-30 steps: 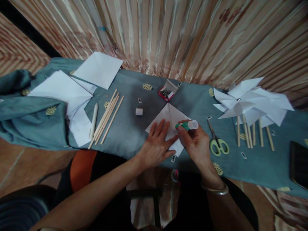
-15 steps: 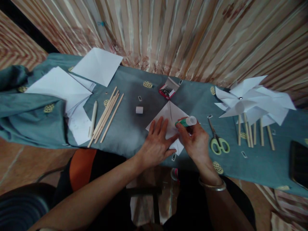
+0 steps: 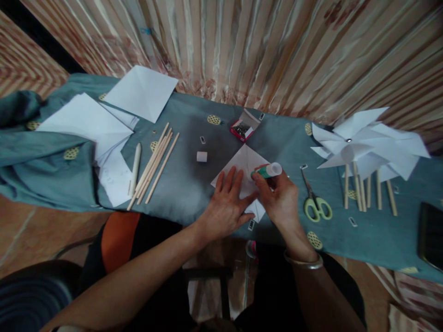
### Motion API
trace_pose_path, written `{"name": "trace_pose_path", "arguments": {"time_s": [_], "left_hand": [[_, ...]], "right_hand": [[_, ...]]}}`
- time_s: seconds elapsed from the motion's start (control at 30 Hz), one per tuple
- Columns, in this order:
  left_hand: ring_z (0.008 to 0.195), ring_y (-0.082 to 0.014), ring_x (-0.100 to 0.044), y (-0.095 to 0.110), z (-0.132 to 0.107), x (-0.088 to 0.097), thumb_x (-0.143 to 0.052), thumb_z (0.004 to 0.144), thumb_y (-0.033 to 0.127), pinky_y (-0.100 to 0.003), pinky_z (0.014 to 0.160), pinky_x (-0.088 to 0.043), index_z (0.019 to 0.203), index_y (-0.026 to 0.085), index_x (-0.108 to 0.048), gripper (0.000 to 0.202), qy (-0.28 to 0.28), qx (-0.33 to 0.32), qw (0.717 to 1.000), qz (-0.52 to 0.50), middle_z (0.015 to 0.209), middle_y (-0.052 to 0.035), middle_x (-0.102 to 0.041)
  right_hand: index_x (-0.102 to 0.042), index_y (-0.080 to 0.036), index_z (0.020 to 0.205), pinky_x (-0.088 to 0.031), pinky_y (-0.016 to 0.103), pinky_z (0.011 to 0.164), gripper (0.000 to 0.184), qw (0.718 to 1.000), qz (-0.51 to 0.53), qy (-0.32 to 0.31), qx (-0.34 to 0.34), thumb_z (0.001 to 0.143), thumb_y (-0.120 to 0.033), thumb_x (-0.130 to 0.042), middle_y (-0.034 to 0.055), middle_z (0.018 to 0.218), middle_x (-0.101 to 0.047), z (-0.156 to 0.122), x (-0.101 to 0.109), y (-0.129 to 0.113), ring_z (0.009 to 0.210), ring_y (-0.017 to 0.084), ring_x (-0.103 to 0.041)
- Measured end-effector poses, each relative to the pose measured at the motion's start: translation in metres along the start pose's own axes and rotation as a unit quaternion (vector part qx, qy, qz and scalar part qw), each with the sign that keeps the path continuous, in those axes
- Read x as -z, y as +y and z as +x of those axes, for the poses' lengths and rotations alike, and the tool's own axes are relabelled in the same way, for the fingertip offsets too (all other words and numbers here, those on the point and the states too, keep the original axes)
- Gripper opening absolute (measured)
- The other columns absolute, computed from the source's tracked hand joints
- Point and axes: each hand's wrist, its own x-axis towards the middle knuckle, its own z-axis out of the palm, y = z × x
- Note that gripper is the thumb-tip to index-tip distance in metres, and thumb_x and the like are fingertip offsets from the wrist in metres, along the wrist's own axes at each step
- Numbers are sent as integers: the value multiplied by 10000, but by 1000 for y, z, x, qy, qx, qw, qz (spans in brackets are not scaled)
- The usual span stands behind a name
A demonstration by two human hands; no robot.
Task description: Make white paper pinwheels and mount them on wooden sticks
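A white square of paper [image 3: 244,162] lies cornerwise on the teal cloth [image 3: 194,184] in front of me. My left hand [image 3: 226,205] lies flat on its near half, fingers spread. My right hand [image 3: 279,196] is closed round a green and white glue stick [image 3: 267,171], whose green end points left onto the paper near its middle. A metal bangle [image 3: 304,263] sits on my right wrist.
Green-handled scissors [image 3: 315,203] lie just right of my right hand. Finished white paper pinwheels [image 3: 367,145] on wooden sticks lie further right. Left are loose wooden sticks [image 3: 155,161], a white pen [image 3: 134,168], paper sheets [image 3: 104,124], a small white cap [image 3: 201,156]. A red pin box [image 3: 242,127] sits behind. A dark phone [image 3: 431,235] lies far right.
The glue stick's tip has shifted slightly left and up over the paper. My left hand stays pressed on the sheet. The view has drifted a little.
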Motion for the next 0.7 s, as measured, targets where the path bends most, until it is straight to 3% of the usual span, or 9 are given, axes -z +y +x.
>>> {"name": "trace_pose_path", "arguments": {"time_s": [0.7], "left_hand": [[1465,-432,-84,0,1,0,-589,855,519,-671,1137,-146,1374,280,-497,579,-4,3,1000,2,1615,-112,-155]], "right_hand": [[-619,-205,1001,-502,328,664,277,997,-26,-66,17,868,-444,-574,69,887,-730,2,5,-7,721,215,-686]]}}
